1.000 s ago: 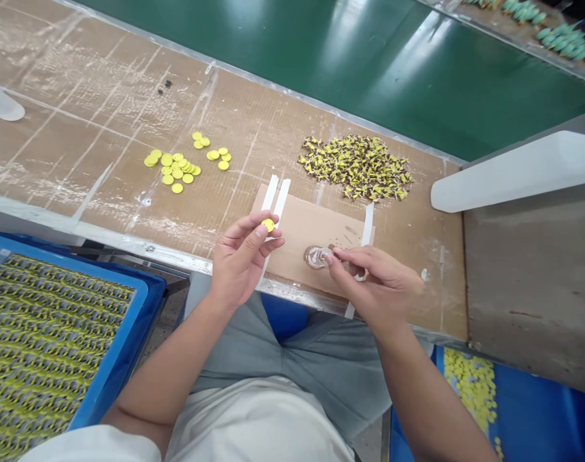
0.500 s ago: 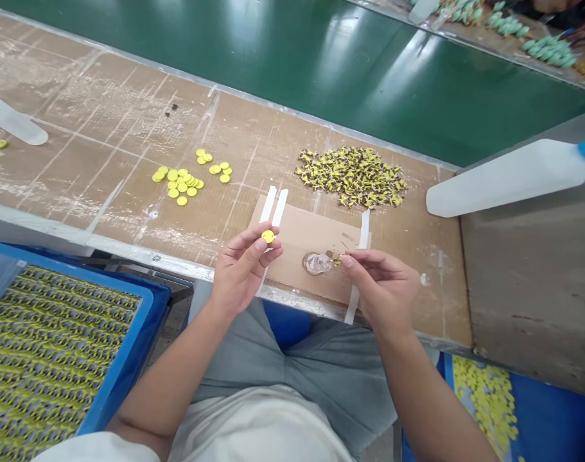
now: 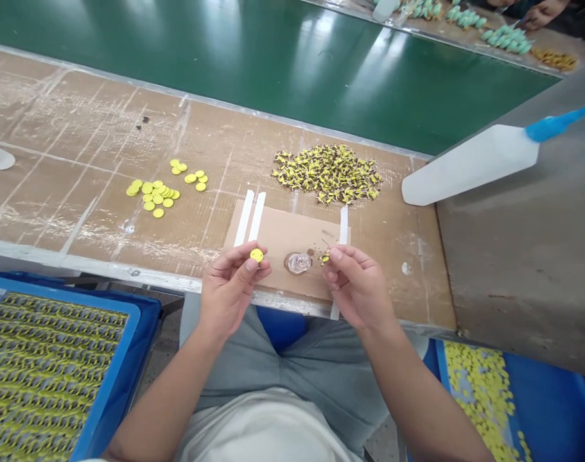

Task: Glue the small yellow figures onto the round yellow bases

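Observation:
Between the thumb and fingers of my left hand is a round yellow disc, its marked face turned up. My right hand pinches a small yellow-and-dark piece just right of a small clear dish. That dish rests on a cardboard sheet taped down with white strips. Beyond the sheet lies a heap of yellow-and-dark pieces. Several loose yellow discs are scattered on the table to the left.
A white bottle with a blue tip leans at the right by a metal panel. Blue trays stand at lower left and lower right. Past the green surface, another person's hand is near turquoise pieces.
The view has shifted a little. My right hand has drawn the small piece back from the clear dish, to its right. My left hand still holds the disc.

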Motion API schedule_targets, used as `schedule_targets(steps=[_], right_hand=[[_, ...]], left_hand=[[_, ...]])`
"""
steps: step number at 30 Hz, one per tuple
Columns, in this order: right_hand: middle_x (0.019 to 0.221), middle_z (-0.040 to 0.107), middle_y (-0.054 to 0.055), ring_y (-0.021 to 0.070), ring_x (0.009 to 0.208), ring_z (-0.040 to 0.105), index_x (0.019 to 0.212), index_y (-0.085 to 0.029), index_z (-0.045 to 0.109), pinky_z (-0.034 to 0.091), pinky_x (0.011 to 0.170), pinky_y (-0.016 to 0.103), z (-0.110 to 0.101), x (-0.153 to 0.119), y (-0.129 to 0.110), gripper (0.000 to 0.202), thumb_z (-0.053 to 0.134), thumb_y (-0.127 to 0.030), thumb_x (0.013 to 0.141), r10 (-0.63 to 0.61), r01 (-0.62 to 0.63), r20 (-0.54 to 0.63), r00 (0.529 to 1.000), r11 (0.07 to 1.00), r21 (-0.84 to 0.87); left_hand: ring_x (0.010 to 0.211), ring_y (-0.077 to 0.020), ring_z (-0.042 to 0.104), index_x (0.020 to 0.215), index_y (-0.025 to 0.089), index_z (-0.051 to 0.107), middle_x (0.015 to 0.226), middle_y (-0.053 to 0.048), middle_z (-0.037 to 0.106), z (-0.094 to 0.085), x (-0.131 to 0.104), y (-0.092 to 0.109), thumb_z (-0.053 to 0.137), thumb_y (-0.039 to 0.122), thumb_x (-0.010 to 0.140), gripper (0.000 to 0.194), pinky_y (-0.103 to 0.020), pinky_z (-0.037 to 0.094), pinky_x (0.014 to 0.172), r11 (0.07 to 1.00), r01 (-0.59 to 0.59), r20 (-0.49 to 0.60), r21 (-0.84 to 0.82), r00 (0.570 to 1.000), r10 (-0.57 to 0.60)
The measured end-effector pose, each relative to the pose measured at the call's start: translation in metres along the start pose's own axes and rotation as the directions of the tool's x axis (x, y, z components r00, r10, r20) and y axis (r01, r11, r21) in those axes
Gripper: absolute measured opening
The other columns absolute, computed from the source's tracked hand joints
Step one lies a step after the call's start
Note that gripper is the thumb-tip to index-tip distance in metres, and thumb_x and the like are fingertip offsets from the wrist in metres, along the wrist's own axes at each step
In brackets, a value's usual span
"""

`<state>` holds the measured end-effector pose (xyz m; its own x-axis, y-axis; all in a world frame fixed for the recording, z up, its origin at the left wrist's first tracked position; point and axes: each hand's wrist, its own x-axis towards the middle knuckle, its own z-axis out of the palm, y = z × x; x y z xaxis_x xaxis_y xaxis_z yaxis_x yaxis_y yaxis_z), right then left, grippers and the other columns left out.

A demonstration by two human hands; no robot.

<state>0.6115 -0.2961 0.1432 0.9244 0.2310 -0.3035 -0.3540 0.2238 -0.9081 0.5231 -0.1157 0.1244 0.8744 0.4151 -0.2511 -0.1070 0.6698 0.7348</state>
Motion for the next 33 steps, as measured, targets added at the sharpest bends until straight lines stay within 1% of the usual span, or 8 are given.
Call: schedule_targets(steps=[4,7,10,12,15,23,27,33], right_hand=[[0.058,0.064,-0.001,0.0092,0.047,0.056,0.076,-0.022,0.077,0.043,0.039,0.015,0.000,-0.007,-0.004,0.024,0.093,-0.037,0.065,-0.033,0.033,-0.003,0.999,0.999,0.018],[0.068,0.073,0.001,0.0128,0.054,0.066,0.077,-0.025,0.078,0.054,0.047,0.019,0.004,-0.019,-0.008,0.022,0.094,-0.038,0.067,-0.175,0.175,-0.011,0.985,0.985,-0.006],[0.083,0.078,0.002,0.0171,0.074,0.074,0.087,-0.026,0.079,0.064,0.068,0.026,0.011,-0.036,-0.013,0.009,0.086,-0.028,0.081,-0.324,0.326,0.044,0.945,0.945,-0.035],[0.093,0.078,0.003,0.0199,0.087,0.076,0.094,-0.026,0.079,0.065,0.081,0.032,0.017,-0.045,-0.015,0.010,0.079,-0.018,0.088,-0.399,0.405,0.100,0.911,0.913,-0.053],[0.096,0.078,0.004,0.0229,0.090,0.076,0.097,-0.025,0.079,0.066,0.083,0.039,0.025,-0.052,-0.016,0.016,0.076,-0.012,0.088,-0.486,0.497,0.116,0.866,0.863,-0.090],[0.096,0.077,0.006,0.0241,0.088,0.076,0.096,-0.022,0.078,0.068,0.074,0.037,0.031,-0.051,-0.011,0.018,0.074,-0.007,0.087,-0.503,0.515,0.116,0.857,0.847,-0.134],[0.096,0.077,0.007,0.0234,0.088,0.075,0.095,-0.023,0.078,0.067,0.080,0.038,0.029,-0.054,-0.012,0.018,0.076,-0.008,0.086,-0.521,0.536,0.126,0.844,0.818,-0.206],[0.094,0.078,0.006,0.0220,0.086,0.075,0.094,-0.023,0.079,0.066,0.080,0.036,0.030,-0.052,-0.014,0.020,0.076,-0.006,0.084,-0.535,0.553,0.141,0.833,0.798,-0.237]], left_hand=[[0.077,-0.0126,0.077,0.097,0.025,0.082,0.099,-0.006,0.081,0.011,-0.013,-0.004,0.087,0.024,0.075,0.022,-0.018,0.063,0.077,0.997,0.065,0.046,-0.032,0.997,-0.063],[0.076,-0.0120,0.077,0.097,0.025,0.082,0.099,-0.005,0.081,0.020,-0.020,-0.005,0.087,0.022,0.076,0.022,-0.017,0.063,0.075,0.990,0.126,0.107,-0.068,0.987,-0.118],[0.079,-0.0133,0.077,0.099,0.026,0.081,0.099,-0.004,0.081,0.027,-0.025,-0.008,0.084,0.023,0.080,0.020,-0.018,0.064,0.074,0.982,0.166,0.162,-0.092,0.975,-0.150],[0.082,-0.0144,0.078,0.101,0.026,0.081,0.100,-0.004,0.081,0.030,-0.028,-0.011,0.082,0.023,0.082,0.019,-0.019,0.064,0.074,0.978,0.177,0.182,-0.106,0.971,-0.156],[0.086,-0.0152,0.078,0.103,0.026,0.081,0.102,-0.004,0.081,0.031,-0.030,-0.016,0.081,0.024,0.083,0.019,-0.018,0.064,0.076,0.974,0.193,0.188,-0.119,0.968,-0.169],[0.092,-0.0168,0.077,0.102,0.026,0.081,0.108,-0.006,0.080,0.032,-0.034,-0.016,0.083,0.026,0.081,0.021,-0.020,0.063,0.081,0.983,0.167,0.157,-0.080,0.976,-0.153],[0.094,-0.0182,0.077,0.102,0.027,0.081,0.109,-0.005,0.079,0.032,-0.036,-0.016,0.083,0.025,0.081,0.021,-0.022,0.064,0.083,0.992,0.118,0.172,-0.047,0.979,-0.108],[0.095,-0.0186,0.076,0.105,0.028,0.081,0.108,-0.005,0.079,0.029,-0.038,-0.019,0.081,0.022,0.083,0.023,-0.024,0.064,0.084,0.999,0.041,0.171,0.004,0.984,-0.041]])
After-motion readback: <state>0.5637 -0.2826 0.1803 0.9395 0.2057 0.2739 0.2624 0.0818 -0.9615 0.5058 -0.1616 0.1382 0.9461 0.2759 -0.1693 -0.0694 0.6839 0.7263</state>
